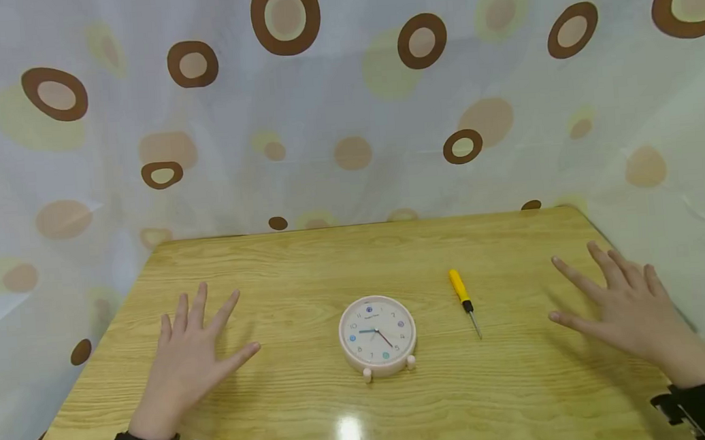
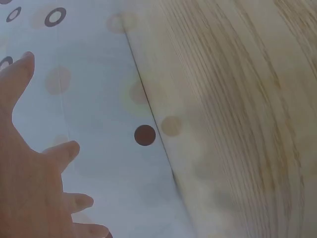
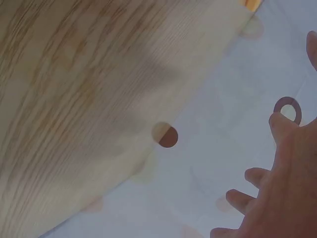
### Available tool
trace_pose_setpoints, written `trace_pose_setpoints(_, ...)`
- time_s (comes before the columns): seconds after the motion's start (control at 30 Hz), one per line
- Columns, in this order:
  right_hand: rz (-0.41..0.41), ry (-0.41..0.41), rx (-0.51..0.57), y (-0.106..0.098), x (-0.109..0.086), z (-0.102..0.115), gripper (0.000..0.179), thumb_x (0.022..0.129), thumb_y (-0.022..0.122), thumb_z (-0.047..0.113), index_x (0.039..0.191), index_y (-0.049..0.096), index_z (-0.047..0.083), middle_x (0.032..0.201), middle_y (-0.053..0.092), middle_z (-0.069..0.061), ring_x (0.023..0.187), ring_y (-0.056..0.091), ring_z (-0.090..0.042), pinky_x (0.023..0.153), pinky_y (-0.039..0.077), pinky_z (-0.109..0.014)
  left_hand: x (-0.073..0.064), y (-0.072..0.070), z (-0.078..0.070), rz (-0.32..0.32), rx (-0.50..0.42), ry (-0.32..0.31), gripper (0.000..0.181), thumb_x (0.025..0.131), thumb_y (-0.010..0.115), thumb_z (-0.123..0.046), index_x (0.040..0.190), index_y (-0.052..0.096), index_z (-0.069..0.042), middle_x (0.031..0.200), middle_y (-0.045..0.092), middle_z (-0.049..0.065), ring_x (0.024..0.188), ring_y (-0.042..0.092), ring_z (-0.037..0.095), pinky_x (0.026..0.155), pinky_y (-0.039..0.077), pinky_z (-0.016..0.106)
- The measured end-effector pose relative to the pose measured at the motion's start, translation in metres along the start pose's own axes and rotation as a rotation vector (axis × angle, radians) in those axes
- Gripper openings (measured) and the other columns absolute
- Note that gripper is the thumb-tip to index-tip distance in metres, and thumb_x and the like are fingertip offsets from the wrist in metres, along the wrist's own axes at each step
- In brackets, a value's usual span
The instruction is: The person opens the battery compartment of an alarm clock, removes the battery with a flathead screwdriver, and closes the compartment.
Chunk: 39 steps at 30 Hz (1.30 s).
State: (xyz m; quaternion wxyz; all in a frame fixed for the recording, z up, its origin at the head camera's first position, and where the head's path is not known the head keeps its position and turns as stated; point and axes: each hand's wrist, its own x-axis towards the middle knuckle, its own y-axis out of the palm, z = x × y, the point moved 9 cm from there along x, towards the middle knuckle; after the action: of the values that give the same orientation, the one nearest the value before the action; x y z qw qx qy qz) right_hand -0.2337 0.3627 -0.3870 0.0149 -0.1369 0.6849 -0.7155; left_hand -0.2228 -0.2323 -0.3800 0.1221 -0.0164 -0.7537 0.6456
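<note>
A round pale pink alarm clock (image 1: pixel 377 334) lies face up around the middle of the wooden table, its two small feet pointing toward me. To its right lies a screwdriver (image 1: pixel 464 301) with a yellow and black handle, its metal tip angled toward me. My left hand (image 1: pixel 184 361) is spread above the table left of the clock, holding nothing. Over the right side, my right hand (image 1: pixel 629 313) is likewise spread and holds nothing; the screwdriver is the thing nearest it. Both wrist views show spread fingers and neither the clock nor the screwdriver.
The light wooden table (image 1: pixel 282 272) ends at the back against a pale curtain (image 1: pixel 319 99) patterned with brown rings and dots. That cloth also hangs along the left and right sides. Black straps with small devices are on both wrists.
</note>
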Motion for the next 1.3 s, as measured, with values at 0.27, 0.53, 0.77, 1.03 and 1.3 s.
trace_pose_setpoints(0.27, -0.004, -0.055, 0.04, -0.007, 0.004, 0.025, 0.1, 0.092, 0.07, 0.066, 0.171, 0.017, 0.037, 0.173, 0.013, -0.032, 0.148, 0.025, -0.063, 0.119, 0.009, -0.085, 0.003, -0.003, -0.02, -0.026, 0.006, 0.047, 0.094, 0.091, 0.064, -0.076, 0.166, 0.037, -0.026, 0.173, 0.022, 0.03, 0.155, 0.02, 0.063, 0.118, 0.023, 0.085)
trace_pose_setpoints(0.53, 0.011, -0.102, 0.071, -0.015, 0.014, 0.061, 0.099, 0.091, 0.071, 0.067, 0.171, 0.021, 0.036, 0.174, 0.014, -0.029, 0.15, 0.025, -0.062, 0.124, 0.01, -0.081, 0.008, -0.006, -0.043, -0.032, -0.02, 0.088, 0.098, 0.089, 0.066, -0.076, 0.167, 0.035, -0.027, 0.174, 0.021, 0.027, 0.158, 0.018, 0.059, 0.122, 0.021, 0.081)
trace_pose_setpoints(0.77, 0.003, -0.174, 0.044, -0.02, 0.022, 0.095, 0.097, 0.09, 0.07, 0.072, 0.169, 0.026, 0.036, 0.172, 0.022, -0.028, 0.151, 0.029, -0.058, 0.12, 0.022, -0.08, 0.013, -0.008, -0.066, -0.037, -0.021, 0.131, 0.101, 0.087, 0.065, -0.079, 0.168, 0.033, -0.029, 0.173, 0.025, 0.026, 0.159, 0.021, 0.055, 0.124, 0.023, 0.077)
trace_pose_setpoints(1.03, 0.013, -0.232, 0.071, -0.021, 0.031, 0.136, 0.093, 0.092, 0.066, 0.073, 0.168, 0.03, 0.036, 0.173, 0.023, -0.026, 0.155, 0.029, -0.052, 0.123, 0.024, -0.076, 0.02, -0.005, -0.093, -0.028, -0.045, 0.184, 0.102, 0.084, 0.07, -0.078, 0.166, 0.038, -0.028, 0.172, 0.03, 0.025, 0.158, 0.028, 0.052, 0.127, 0.025, 0.072)
trace_pose_setpoints(1.3, -0.01, -0.323, 0.086, -0.017, 0.039, 0.179, 0.093, 0.092, 0.067, 0.071, 0.168, 0.032, 0.031, 0.171, 0.028, -0.026, 0.155, 0.035, -0.048, 0.123, 0.03, -0.073, 0.024, 0.002, -0.117, -0.035, -0.07, 0.227, 0.107, 0.078, 0.076, -0.078, 0.164, 0.042, -0.023, 0.165, 0.043, 0.025, 0.15, 0.044, 0.051, 0.126, 0.035, 0.065)
